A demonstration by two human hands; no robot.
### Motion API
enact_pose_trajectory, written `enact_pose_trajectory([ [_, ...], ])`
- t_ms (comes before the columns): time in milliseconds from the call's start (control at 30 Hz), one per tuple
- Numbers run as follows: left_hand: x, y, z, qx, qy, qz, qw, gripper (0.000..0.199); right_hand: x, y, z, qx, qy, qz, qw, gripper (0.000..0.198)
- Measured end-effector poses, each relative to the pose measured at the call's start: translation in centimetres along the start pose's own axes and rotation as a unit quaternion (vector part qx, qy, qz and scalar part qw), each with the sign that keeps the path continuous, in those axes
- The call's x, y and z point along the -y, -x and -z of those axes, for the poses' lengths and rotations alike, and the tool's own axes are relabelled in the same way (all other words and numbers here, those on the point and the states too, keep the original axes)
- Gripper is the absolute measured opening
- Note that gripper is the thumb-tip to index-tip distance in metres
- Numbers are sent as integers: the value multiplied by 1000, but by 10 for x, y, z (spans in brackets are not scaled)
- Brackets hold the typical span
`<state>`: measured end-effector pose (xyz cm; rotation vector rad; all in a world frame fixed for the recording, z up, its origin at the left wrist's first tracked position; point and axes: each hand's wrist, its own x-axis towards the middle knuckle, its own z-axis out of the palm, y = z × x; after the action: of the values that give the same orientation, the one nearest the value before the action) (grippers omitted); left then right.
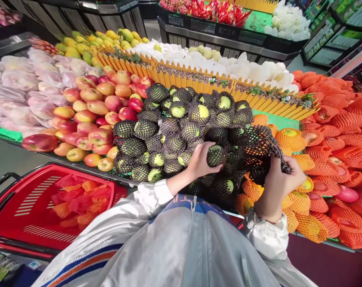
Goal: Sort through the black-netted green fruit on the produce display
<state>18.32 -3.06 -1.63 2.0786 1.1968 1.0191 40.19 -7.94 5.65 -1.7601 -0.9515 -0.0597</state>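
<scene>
My left hand (200, 161) is closed around a green apple (216, 156) in a black foam net, just above the front of the pile. My right hand (281, 181) pinches the edge of a stretched black foam net (260, 141), and orange colour shows through its mesh. No fruit can be made out inside that net. Beneath and left of the hands lies a heap of net-wrapped green apples (169, 141). More dark netted fruit sits in shadow between the two hands.
Red apples (97, 107) are piled left of the green ones. Orange-netted fruit (300, 203) and red-netted fruit (333, 159) lie on the right. A low yellow picket fence (192, 81) runs behind. At lower left stands a red shopping basket (28, 199) with red and orange netting inside.
</scene>
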Motion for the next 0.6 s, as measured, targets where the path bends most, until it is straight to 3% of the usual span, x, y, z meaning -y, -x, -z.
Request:
enact_pose_trajectory([
  [133, 9, -12, -24, 26, -84, 8, 996, 98, -7, 8, 17, 40, -24, -16, 999, 23],
  [233, 15, 6, -22, 65, -157, 50, 984, 111, -20, 9, 32, 55, 9, -51, 997, 29],
  [300, 19, 23, -18, 98, -190, 58, 975, 109, -26, 10, 36, 58, 38, -68, 995, 31],
  [433, 27, 40, -23, 90, -216, 49, 971, 103, -21, 18, 27, 74, 46, -58, 994, 24],
  [600, 24, 31, -23, 80, -180, 94, 976, 108, 1, 29, 19, 118, 21, -9, 993, 19],
])
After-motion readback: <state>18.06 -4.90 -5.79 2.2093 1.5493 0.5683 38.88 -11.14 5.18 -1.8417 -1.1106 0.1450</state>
